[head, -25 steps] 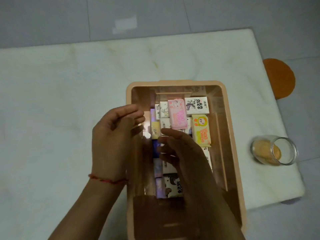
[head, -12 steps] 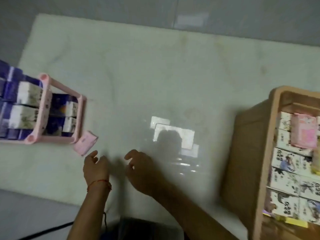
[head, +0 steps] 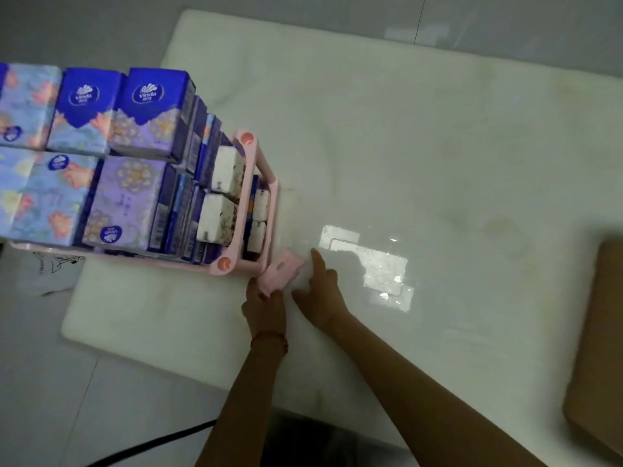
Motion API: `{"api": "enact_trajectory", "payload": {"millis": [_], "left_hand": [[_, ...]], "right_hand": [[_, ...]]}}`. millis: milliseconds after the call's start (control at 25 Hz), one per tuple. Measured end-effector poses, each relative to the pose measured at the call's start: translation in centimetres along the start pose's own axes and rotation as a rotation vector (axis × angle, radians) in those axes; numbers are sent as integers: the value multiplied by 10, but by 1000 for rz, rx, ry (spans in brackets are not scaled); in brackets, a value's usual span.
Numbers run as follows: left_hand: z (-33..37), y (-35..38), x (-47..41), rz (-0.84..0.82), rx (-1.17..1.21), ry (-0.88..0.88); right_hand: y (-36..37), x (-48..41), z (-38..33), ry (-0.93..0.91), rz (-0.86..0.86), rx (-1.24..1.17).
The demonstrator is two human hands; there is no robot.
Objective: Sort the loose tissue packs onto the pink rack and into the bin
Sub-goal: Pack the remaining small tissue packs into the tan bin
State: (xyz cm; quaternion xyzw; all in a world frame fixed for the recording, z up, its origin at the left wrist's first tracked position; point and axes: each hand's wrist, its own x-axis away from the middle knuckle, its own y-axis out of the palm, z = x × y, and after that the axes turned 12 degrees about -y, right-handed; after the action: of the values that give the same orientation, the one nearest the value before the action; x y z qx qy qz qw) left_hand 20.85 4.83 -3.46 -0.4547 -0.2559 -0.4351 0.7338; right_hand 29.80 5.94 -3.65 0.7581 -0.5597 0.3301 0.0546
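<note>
— Two bare hands reach over our white table (head: 404, 129). What lies between them?
— We see one small pink tissue pack (head: 281, 273) on the tabletop, just beside the near corner of the pink rack (head: 251, 210), which is stacked with blue and purple packs (head: 148, 112).
— And the hands?
— Our left hand (head: 264, 308) touches the pack's near end; we cannot tell whether it grips. Our right hand (head: 320, 294) holds nothing, forefinger straight beside the pack. The bin (head: 603, 348) sits well apart, at the right edge.

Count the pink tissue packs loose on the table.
1: the pink pack lies by the pink rack's near corner, at the left hand's fingertips. More may hide behind the rack.
</note>
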Motion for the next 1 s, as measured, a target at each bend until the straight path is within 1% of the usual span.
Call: {"api": "enact_trajectory", "payload": {"millis": [80, 200, 240, 320, 360, 440, 520, 640, 680, 760, 800, 840, 880, 920, 1000], "left_hand": [[7, 1, -3, -87, 133, -81], [6, 2, -6, -106, 137, -161], [2, 2, -3, -126, 129, -169], [-4, 3, 17, -204, 156, -151], [-6, 6, 33, -227, 164, -101], [-8, 18, 74, -182, 82, 64], [-10, 31, 118, -139, -7, 241], [-7, 66, 182, -251, -39, 527], [-4, 80, 202, -276, -74, 675], [1, 112, 238, -343, -143, 1046], [1, 131, 259, -383, -164, 1194], [0, 146, 278, -422, -174, 1280], [-3, 158, 295, -500, -180, 1310], [-6, 175, 315, -588, -186, 1284], [-25, 207, 347, -689, -254, 1235]], "right_hand": [[5, -14, -6, 20, 32, -18], [0, -19, -4, 15, 59, 27], [-3, -16, 1, 26, 70, 7], [-15, -4, 8, 29, 108, -140], [-24, 9, 9, 13, 130, -239], [-45, 44, 9, -26, 139, -401], [-70, 82, 8, -74, 175, -472], [-136, 145, 13, -101, 335, -499], [-162, 167, 13, -99, 393, -520], [-212, 206, 19, -92, 530, -630], [-237, 227, 23, -67, 602, -714], [-257, 244, 31, -23, 663, -797], [-273, 261, 39, 19, 717, -862], [-289, 279, 54, 60, 776, -877], [-312, 306, 87, 140, 881, -802]]}}
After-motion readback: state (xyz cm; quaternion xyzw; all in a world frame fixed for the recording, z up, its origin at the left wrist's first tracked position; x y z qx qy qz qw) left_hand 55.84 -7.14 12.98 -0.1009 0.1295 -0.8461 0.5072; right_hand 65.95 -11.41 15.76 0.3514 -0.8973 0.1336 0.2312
